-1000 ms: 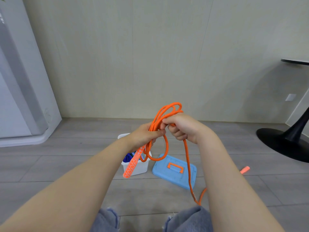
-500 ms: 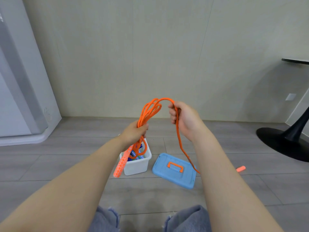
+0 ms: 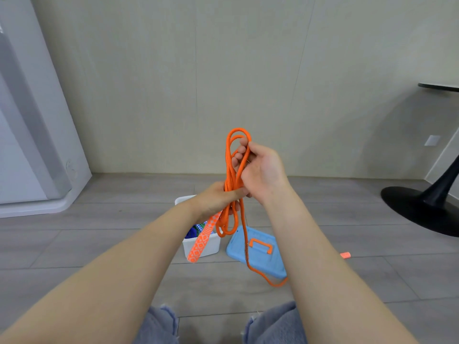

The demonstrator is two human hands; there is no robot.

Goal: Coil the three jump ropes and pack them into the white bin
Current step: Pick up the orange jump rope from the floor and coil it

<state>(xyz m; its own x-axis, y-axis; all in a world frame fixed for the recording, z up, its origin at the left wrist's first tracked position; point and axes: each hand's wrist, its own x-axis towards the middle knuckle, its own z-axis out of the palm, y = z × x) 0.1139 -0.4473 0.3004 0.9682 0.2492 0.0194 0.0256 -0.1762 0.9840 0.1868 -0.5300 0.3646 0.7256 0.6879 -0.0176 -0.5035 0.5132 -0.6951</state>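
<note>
moved: right hand (image 3: 260,170) now above left hand (image 3: 218,199)
orange rope (image 3: 229,170): loops upright, patterned handle (image 3: 202,238) hangs down-left
grip: both hands clutch rope

Braided orange rope (image 3: 227,167); smooth plastic white bin (image 3: 211,247), blue lid (image 3: 258,263); matt wood-look floor (image 3: 99,234).

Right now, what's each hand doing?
Left hand: grips the coiled orange jump rope at its middle.
Right hand: holds the coil's top loops.

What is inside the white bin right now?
The white bin shows blue and green patterned rope inside. The left forearm and the hanging orange handle cover most of the opening, hiding the rest.
</note>
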